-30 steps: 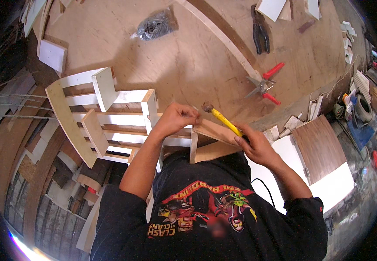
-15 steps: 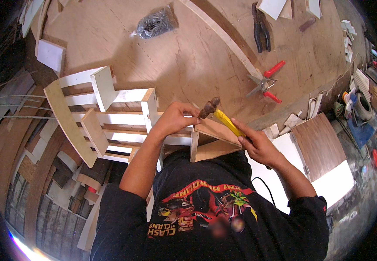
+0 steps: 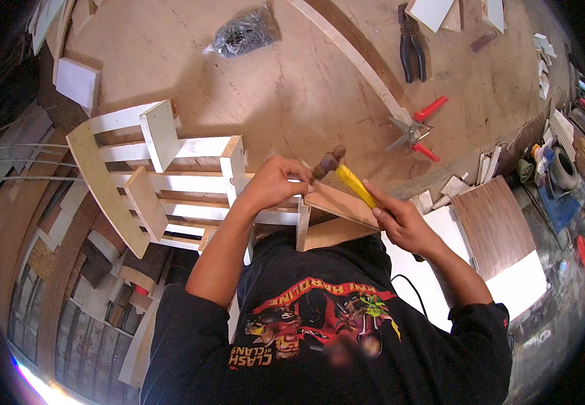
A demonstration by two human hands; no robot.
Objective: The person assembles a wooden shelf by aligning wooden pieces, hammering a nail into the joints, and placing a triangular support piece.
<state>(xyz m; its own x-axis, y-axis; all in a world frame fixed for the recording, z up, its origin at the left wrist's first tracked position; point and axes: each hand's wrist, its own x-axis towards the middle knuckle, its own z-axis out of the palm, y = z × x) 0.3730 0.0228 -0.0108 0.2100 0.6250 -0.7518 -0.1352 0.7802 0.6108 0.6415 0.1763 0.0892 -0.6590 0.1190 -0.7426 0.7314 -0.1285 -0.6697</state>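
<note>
The right hand (image 3: 404, 226), gripping the yellow-handled hammer (image 3: 346, 177), has lifted it slightly off the wooden frame (image 3: 333, 206) — mid-swing — while the left hand (image 3: 272, 183) stays pinched at the frame's corner.

Slatted frame (image 3: 150, 182) overhangs bench (image 3: 292, 88) left edge. Small wedge-shaped wood piece (image 3: 333, 212) at near edge, right of frame. Bag of fasteners (image 3: 242, 34) far-centre. Long strip (image 3: 350, 57) runs diagonally far to near. Pliers (image 3: 411, 50) right of strip, far side; snips (image 3: 414, 128) nearer, by right edge.
</note>
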